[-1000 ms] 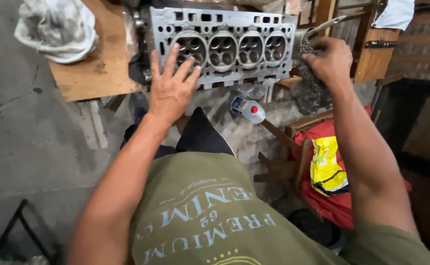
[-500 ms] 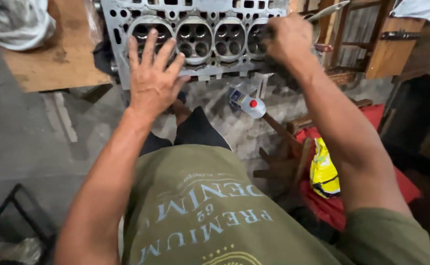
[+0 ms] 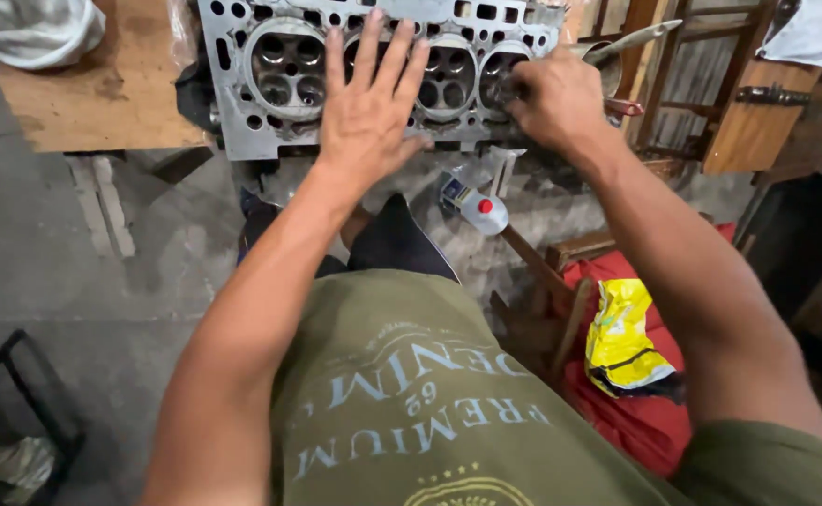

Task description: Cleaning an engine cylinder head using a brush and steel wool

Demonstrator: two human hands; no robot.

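On the wooden counter [image 3: 83, 103], the left hand [image 3: 369, 112] is pressing spread, steadying the cylinder head [image 3: 280, 66], while the right hand [image 3: 556, 98] is curling closed at 1 chamber.

Single head-worn view, looking steeply down, close over workbench [image 3: 83, 103]

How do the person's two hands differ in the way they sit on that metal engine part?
The left hand lies flat with its fingers spread wide across the grey cylinder head, over its middle; the right hand is curled into a loose fist at the part's right end. The left hand holds nothing; whether the right hand grips something is hidden. Both touch the same part, which rests at the edge of a wooden bench.
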